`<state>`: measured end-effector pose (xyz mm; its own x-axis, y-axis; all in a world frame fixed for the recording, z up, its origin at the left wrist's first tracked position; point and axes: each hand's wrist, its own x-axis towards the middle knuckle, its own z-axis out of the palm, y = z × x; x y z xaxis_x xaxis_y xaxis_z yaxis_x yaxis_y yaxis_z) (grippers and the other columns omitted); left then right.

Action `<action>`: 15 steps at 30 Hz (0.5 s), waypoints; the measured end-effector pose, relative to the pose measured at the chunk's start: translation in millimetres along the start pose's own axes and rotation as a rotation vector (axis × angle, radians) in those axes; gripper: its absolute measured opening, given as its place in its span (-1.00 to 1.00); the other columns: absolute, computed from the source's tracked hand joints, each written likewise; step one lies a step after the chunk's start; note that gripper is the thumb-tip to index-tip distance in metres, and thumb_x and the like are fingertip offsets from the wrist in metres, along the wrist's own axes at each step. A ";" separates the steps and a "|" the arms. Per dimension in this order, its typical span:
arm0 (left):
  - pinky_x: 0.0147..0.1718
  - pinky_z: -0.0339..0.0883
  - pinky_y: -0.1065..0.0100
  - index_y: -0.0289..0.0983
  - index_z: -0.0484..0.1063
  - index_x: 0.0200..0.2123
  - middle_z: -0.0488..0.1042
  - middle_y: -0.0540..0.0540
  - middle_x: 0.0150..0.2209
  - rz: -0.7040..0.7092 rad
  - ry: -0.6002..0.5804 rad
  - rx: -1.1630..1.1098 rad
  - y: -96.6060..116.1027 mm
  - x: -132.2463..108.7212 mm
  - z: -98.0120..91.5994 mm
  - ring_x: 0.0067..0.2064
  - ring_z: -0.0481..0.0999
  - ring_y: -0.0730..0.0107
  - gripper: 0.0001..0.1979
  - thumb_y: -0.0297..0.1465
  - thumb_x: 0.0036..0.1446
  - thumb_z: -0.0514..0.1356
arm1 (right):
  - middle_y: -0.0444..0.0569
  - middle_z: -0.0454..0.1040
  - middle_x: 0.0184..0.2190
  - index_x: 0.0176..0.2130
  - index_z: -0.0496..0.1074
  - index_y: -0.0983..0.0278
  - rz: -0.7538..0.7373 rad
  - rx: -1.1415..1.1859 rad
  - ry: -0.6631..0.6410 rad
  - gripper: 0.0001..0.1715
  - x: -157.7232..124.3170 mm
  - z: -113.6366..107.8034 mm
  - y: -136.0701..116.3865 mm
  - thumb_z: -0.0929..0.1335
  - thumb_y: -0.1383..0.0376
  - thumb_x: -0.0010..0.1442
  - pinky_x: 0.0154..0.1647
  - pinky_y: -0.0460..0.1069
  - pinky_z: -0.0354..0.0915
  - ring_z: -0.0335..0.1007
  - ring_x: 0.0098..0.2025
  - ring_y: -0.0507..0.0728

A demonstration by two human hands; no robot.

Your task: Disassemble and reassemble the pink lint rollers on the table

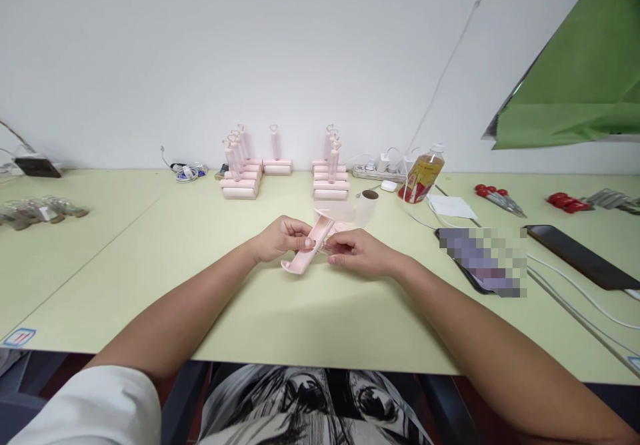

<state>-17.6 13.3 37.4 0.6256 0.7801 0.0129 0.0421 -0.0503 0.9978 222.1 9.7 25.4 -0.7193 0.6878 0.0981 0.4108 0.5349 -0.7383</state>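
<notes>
My left hand (289, 238) is closed on a pale pink, trough-shaped lint roller cover (311, 245), which is tilted above the table with its hollow side showing. My right hand (360, 251) sits just to the right of the cover, its fingers pinched together close to the cover's edge. What lies between those fingers is too small to make out. Behind my hands is a clear pinkish piece (333, 209), partly covered by the cover. A white sticky paper roll (367, 210) with a brown core stands to its right.
Pink lint rollers with heart-loop handles stand in a left group (240, 185), a right group (331, 185) and a single one (277, 167) by the wall. To the right are a drink bottle (423, 175), a power strip (377, 173), a phone (480, 261), cables and red-topped items (493, 193).
</notes>
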 end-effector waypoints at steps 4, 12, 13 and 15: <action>-0.45 0.21 0.45 -0.40 0.57 -0.38 0.48 -0.06 -0.49 0.011 0.010 0.008 -0.8 -0.4 0.7 -0.46 0.37 0.49 -0.68 -0.25 -0.13 0.40 | -0.18 0.27 -0.50 -0.29 0.43 0.30 -0.007 0.003 0.008 -0.78 0.2 -0.5 -0.9 0.37 0.17 0.14 -0.42 -0.09 0.05 0.13 -0.46 0.01; -0.51 0.18 0.47 -0.40 0.58 -0.38 0.45 -0.03 -0.50 0.040 0.025 -0.005 2.0 -0.5 6.9 -0.48 0.32 0.53 -0.67 -0.25 -0.18 0.42 | -0.22 0.14 -0.56 -0.39 0.37 0.30 -0.003 0.031 -0.023 -0.76 -0.2 -3.1 -2.7 0.38 0.16 0.10 -0.46 -0.09 -0.04 0.03 -0.49 -0.01; -0.51 0.17 0.47 -0.40 0.58 -0.39 0.45 -0.03 -0.51 0.034 0.027 -0.008 2.6 -0.4 7.7 -0.49 0.32 0.53 -0.66 -0.25 -0.19 0.43 | -0.22 0.13 -0.56 -0.40 0.36 0.30 -0.004 0.031 -0.028 -0.76 -0.3 -3.4 -2.9 0.38 0.16 0.09 -0.46 -0.09 -0.05 0.02 -0.49 -0.01; -0.50 0.17 0.47 -0.40 0.58 -0.40 0.46 -0.03 -0.51 0.031 0.031 -0.014 3.3 -0.1 8.9 -0.49 0.32 0.53 -0.67 -0.26 -0.19 0.43 | -0.22 0.11 -0.57 -0.42 0.35 0.30 -0.004 0.033 -0.035 -0.75 -0.2 -3.9 -3.5 0.38 0.15 0.09 -0.46 -0.08 -0.05 0.01 -0.49 -0.01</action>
<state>-10.6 7.5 40.1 0.6021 0.7971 0.0457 0.0121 -0.0664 0.9977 223.0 9.6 30.6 -0.7404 0.6676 0.0782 0.3894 0.5208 -0.7597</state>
